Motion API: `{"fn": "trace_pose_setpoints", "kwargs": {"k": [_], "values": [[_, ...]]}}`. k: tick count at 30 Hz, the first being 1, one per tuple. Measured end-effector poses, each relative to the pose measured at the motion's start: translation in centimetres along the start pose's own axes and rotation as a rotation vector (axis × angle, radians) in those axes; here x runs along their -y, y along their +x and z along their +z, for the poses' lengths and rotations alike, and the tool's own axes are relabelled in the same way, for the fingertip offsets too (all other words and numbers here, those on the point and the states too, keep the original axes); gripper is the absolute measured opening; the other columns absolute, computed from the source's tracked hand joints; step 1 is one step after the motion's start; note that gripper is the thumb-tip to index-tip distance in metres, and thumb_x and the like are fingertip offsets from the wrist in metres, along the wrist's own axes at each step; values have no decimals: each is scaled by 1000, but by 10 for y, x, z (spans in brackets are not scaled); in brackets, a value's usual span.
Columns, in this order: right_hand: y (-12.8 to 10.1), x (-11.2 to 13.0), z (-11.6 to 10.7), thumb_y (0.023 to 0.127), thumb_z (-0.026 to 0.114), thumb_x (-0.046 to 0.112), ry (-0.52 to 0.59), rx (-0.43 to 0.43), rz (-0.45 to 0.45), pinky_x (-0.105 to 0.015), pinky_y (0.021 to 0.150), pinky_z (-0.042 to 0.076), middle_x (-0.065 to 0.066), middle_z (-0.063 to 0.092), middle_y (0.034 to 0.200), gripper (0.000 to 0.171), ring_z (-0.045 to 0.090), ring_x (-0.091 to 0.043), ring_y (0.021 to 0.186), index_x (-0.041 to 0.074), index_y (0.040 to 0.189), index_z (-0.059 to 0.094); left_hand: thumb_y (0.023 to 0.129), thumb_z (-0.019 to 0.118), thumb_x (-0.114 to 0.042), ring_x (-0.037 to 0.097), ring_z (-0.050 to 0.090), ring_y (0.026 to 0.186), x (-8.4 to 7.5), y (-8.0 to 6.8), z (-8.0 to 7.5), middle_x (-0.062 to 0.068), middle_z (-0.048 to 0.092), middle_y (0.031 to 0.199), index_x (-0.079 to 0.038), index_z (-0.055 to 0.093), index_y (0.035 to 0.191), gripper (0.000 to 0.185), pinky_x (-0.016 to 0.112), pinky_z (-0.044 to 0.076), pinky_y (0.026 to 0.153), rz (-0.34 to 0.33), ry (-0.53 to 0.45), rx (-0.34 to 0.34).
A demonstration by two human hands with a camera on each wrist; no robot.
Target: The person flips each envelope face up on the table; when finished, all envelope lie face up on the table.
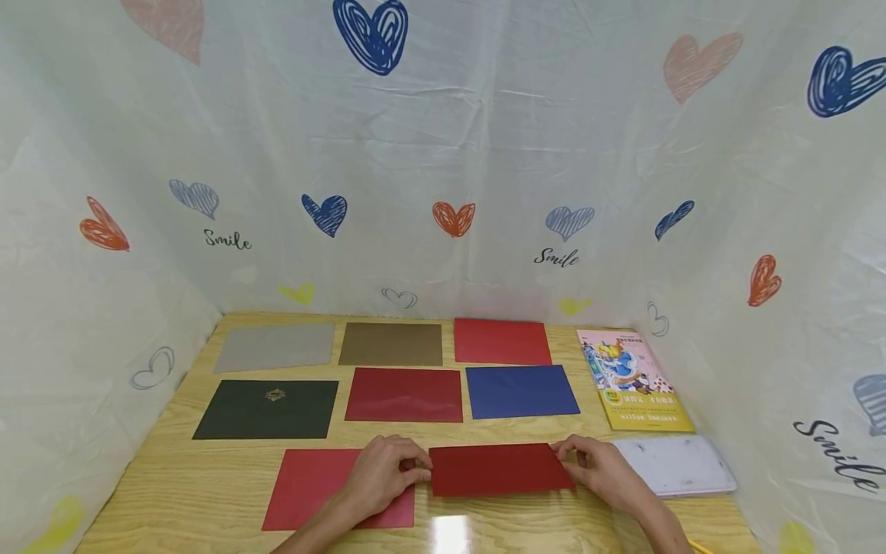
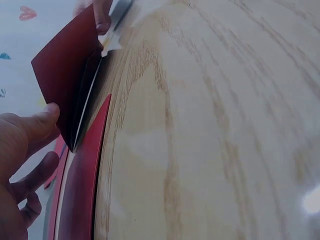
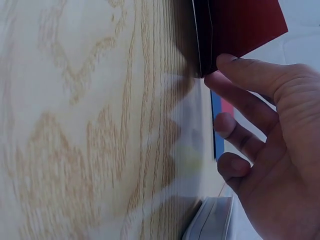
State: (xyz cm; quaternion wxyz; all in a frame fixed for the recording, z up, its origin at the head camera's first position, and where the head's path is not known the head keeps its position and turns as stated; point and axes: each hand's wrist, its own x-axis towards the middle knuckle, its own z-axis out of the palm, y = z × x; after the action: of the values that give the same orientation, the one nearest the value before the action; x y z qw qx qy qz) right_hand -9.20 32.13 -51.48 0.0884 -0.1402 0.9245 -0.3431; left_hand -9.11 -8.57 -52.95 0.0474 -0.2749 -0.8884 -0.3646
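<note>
While left hand (image 1: pixel 388 475) pinches dark-red folder (image 1: pixel 500 470), right hand (image 1: pixel 604 471) likewise.

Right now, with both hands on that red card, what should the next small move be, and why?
Probably lower the held card flat onto the table, beside the pink card. The left hand and right hand pinch its opposite ends, and the wrist views show it tilted up from the table, while the pink card and blue card lie flat.
</note>
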Motion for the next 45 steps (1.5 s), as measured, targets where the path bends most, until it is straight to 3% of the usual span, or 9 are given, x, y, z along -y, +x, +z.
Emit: {"fn": "trace_pose_setpoints", "kwargs": {"k": [8,14,22,28,34,37,40,45], "values": [[-1,1,2,92,71,5,11,-42,0,-22,61,43,7,75,107,19,50,-2,70,23,92,68,80,85,-27,-3,53,70,-2,0,0,-28,60,76,-31,78,83,8,24,41,72,-32,-36,-41],[0,2,0,93,70,5,45,-47,30,-24,65,47,9,74,100,17,55,-4,76,22,96,69,83,83,-25,-4,52,69,-5,2,-2,-26,61,79,-30,79,85,7,26,43,74,-93,-83,-56],[1,4,1,96,70,18,46,-104,34,-23,58,45,5,73,85,4,55,-2,66,19,99,66,87,80,-29,-5,52,65,-8,4,-1,-27,59,75,-32,77,86,5,24,43,72,-92,-103,-105],[4,6,5,96,70,22,59,-130,70,-23,55,43,6,72,82,10,52,-4,61,16,93,63,86,81,-25,-3,51,60,-8,6,0,-24,60,70,-32,75,84,9,21,42,63,-105,-139,-135],[7,6,7,94,73,18,63,-157,50,-23,61,47,9,72,82,11,63,-5,71,16,98,63,88,80,-26,-3,51,61,-5,9,5,-20,64,73,-26,76,86,4,20,43,57,-155,-145,-125],[9,6,8,93,74,16,63,-150,38,-23,62,46,9,72,82,17,64,-5,71,17,106,64,88,79,-26,-4,54,64,-4,10,6,-19,67,75,-24,76,87,4,20,45,58,-170,-140,-126],[11,6,8,92,74,15,53,-136,32,-23,61,44,10,72,81,33,60,-3,67,16,123,62,87,80,-22,-4,58,67,-3,10,7,-18,70,79,-23,75,94,9,20,47,61,-178,-158,-132],[12,6,9,92,73,8,65,-112,3,-23,62,45,12,72,80,68,63,-6,67,15,152,42,86,81,-18,-3,60,68,0,11,8,-16,72,82,-19,70,114,31,21,47,60,-166,-158,-138]]}}
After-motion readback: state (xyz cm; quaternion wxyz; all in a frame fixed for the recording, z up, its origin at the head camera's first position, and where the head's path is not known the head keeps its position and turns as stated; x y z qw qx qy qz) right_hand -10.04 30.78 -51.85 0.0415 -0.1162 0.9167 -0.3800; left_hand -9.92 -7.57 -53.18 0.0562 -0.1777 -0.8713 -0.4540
